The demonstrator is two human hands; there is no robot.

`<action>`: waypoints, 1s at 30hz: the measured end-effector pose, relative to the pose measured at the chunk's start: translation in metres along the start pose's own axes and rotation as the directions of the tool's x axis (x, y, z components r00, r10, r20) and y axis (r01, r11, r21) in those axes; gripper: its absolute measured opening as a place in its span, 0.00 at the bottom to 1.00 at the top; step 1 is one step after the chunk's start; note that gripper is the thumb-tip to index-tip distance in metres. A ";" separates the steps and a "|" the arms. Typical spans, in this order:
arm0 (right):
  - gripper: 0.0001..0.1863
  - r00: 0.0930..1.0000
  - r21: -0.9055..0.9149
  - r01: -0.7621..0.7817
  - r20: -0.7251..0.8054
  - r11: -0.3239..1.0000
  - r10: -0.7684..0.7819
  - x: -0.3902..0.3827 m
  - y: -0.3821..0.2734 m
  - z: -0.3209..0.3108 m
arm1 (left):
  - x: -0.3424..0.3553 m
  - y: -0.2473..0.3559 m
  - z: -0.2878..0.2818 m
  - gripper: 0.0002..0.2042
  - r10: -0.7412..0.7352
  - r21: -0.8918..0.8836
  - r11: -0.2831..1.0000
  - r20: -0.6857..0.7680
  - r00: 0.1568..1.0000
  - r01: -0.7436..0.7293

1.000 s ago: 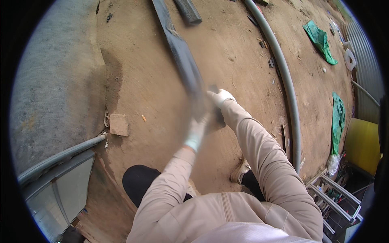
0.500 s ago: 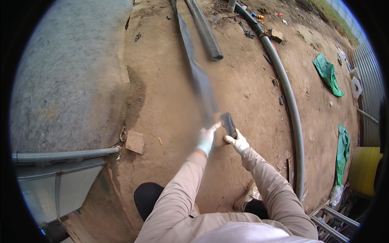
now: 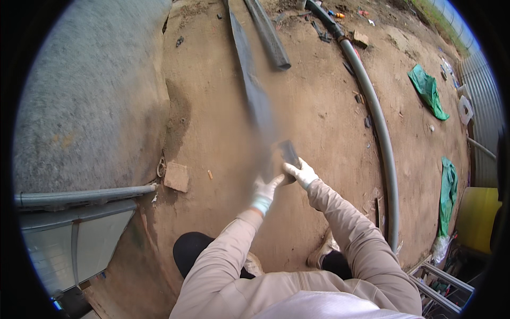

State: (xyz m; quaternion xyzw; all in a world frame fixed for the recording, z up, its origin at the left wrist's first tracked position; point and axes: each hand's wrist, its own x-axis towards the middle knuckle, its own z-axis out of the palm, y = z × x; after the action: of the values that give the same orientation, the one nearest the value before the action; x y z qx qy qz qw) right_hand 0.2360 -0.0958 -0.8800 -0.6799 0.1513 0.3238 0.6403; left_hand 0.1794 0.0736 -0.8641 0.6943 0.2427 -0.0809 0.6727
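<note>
My right hand (image 3: 302,173) is closed around a short dark piece (image 3: 288,151), which sticks out ahead of my thumb. Just beside it, my left hand (image 3: 264,190) is at the near end of a long dark strip (image 3: 249,72); blur hides whether those fingers pinch it. Ahead, the strip stretches away. A brick (image 3: 176,177) lies left of both hands.
</note>
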 end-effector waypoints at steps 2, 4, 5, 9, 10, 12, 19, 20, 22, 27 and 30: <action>0.45 0.997 -0.126 0.069 0.055 0.990 -0.063 -0.029 0.011 0.012 | -0.040 -0.010 -0.010 0.29 -0.066 -0.062 0.996 -0.065 0.996 0.062; 0.30 0.993 -0.078 0.084 0.092 0.993 -0.076 -0.058 0.028 0.019 | -0.077 -0.017 -0.014 0.30 -0.151 -0.126 0.981 -0.045 0.987 0.145; 0.30 0.993 -0.113 0.036 0.113 0.993 -0.023 -0.072 0.038 0.015 | -0.094 -0.018 -0.016 0.33 -0.182 -0.090 0.980 -0.039 0.982 0.178; 0.30 0.981 -0.226 -0.126 0.113 0.966 0.155 -0.132 0.085 0.012 | -0.172 -0.021 -0.012 0.60 -0.677 0.162 0.720 -0.052 0.734 0.675; 0.30 0.963 -0.259 -0.243 0.046 0.935 0.264 -0.144 0.094 0.013 | -0.183 -0.025 -0.010 0.59 -0.732 0.231 0.654 -0.048 0.680 0.720; 0.31 0.908 -0.164 -0.415 -0.017 0.895 0.418 -0.160 0.103 0.013 | -0.192 -0.037 -0.005 0.54 -0.750 0.285 0.624 -0.040 0.660 0.727; 0.40 0.796 -0.240 -0.605 -0.147 0.759 0.588 -0.091 0.051 0.014 | -0.088 -0.068 -0.007 0.39 -0.699 -0.215 0.533 0.433 0.569 0.819; 0.38 0.816 -0.264 -0.576 -0.117 0.774 0.567 -0.071 0.041 0.017 | -0.076 -0.064 -0.013 0.48 -0.630 -0.303 0.423 0.579 0.517 0.854; 0.43 0.757 -0.152 -0.650 -0.036 0.745 0.653 -0.038 0.024 0.018 | -0.080 -0.053 -0.013 0.43 -0.706 -0.152 0.635 0.285 0.648 0.758; 0.46 0.778 -0.017 -0.593 0.244 0.805 0.578 -0.037 0.017 0.006 | -0.127 -0.030 -0.007 0.54 -0.484 0.546 0.739 0.020 0.875 0.396; 0.47 0.847 0.020 -0.437 0.345 0.899 0.404 -0.070 0.026 -0.021 | -0.096 -0.036 -0.013 0.52 -0.503 0.386 0.796 -0.006 0.864 0.466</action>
State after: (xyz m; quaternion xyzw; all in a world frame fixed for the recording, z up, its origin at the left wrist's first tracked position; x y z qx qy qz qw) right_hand 0.1729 -0.1338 -0.8569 -0.5335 0.2019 0.5582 0.6025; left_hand 0.0771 0.0630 -0.8531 0.7194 0.3593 -0.3285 0.4954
